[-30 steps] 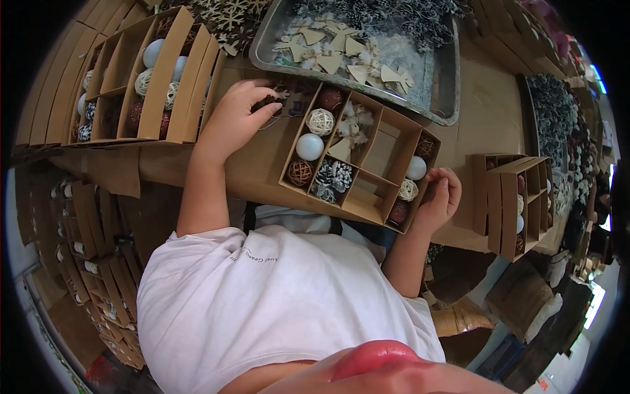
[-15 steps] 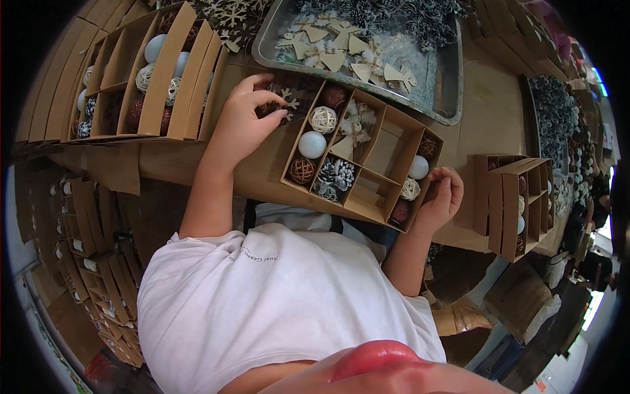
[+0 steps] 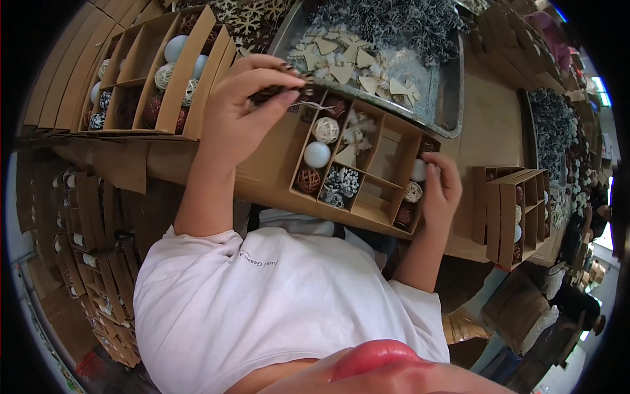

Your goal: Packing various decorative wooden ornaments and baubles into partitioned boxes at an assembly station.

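Observation:
My left hand (image 3: 246,108) is closed in a pinch on a brown wooden snowflake ornament (image 3: 287,77), seen nearly edge-on, with a pale string trailing from it. The hand is raised beside the upper left corner of a divided cardboard box (image 3: 302,188). My right hand (image 3: 441,187) curls over the box's right edge, fingertips next to a white ball (image 3: 419,171). The left column holds a white wicker ball (image 3: 325,130), a pale glitter ball (image 3: 317,155) and a brown wicker ball (image 3: 308,179). Middle compartments hold wooden angel ornaments (image 3: 354,141) and frosted pine cones (image 3: 340,185).
Behind the box is a metal tray (image 3: 459,98) with wooden angels and frosted pine cones. More snowflakes (image 3: 246,18) lie at the far left. Filled boxes stand at left (image 3: 190,75) and right (image 3: 502,217), with stacked boxes (image 3: 85,243) lower left.
My left hand has risen from the table with the snowflake ornament, which now shows edge-on. My right hand has moved up along the box's right edge, its fingers over the rim.

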